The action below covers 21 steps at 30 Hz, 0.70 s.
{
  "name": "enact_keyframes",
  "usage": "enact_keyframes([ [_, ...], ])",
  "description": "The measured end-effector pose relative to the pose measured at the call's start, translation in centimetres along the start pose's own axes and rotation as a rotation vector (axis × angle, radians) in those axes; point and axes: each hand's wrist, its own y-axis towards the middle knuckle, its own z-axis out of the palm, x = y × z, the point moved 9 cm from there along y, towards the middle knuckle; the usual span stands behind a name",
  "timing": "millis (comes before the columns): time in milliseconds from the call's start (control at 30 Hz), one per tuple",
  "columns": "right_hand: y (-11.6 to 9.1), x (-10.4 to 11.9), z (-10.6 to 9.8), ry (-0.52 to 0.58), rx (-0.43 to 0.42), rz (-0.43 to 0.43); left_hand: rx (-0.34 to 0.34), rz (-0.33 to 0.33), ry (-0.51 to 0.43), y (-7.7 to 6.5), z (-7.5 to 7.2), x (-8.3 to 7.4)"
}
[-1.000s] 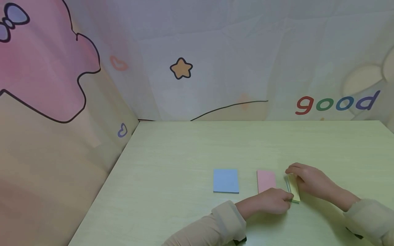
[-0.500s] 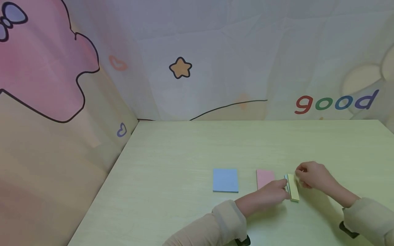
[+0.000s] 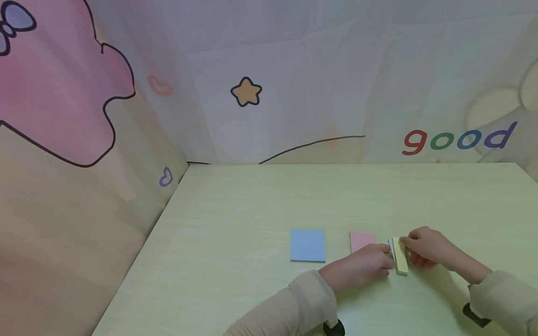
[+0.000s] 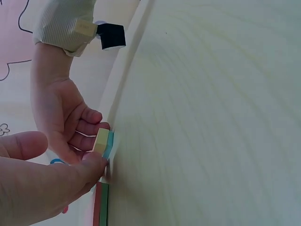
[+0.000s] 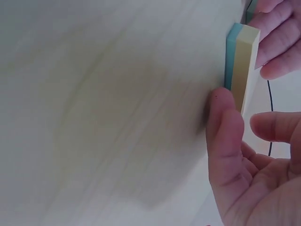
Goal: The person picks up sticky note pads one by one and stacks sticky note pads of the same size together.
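Observation:
A narrow yellow sticky-note pad (image 3: 401,256) lies on a light blue layer (image 5: 230,59), which shows along its left side. My left hand (image 3: 364,264) is at that left side, fingers loosely extended with their tips right at the edge. On the opposite side is my right hand (image 3: 429,248), its fingertips at the pad's right edge near the far end. In the right wrist view its thumb (image 5: 273,126) stands apart from the pad. A pink sticky-note pad (image 3: 361,240) lies partly hidden behind my left hand; the left wrist view shows a green layer (image 4: 104,203) under it.
A square blue sticky-note pad (image 3: 307,245) lies to the left of the pink one. All of them rest on a pale wooden table (image 3: 235,205). A printed cloth backdrop (image 3: 294,84) rises behind the table's far edge.
My right hand has let go of the yellow pad's far end, drawn back right, then come to its right edge. My left hand has released the near end and shifted to the left side.

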Motion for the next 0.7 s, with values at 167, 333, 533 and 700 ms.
enact_keyframes([
  [167, -0.08, 0.08, 0.30, 0.033, 0.016, 0.015, -0.021, -0.034, -0.113, 0.15, -0.28, 0.28],
  [333, -0.19, 0.30, 0.42, 0.033, 0.018, 0.012, -0.020, -0.051, -0.159, 0.16, -0.09, 0.25],
  [533, -0.21, 0.42, 0.50, 0.032, 0.019, 0.013, -0.026, -0.040, -0.152, 0.32, -0.08, 0.06],
  [700, -0.22, 0.48, 0.55, 0.034, 0.018, 0.011, -0.014, -0.024, -0.154, 0.60, 0.00, 0.04],
])
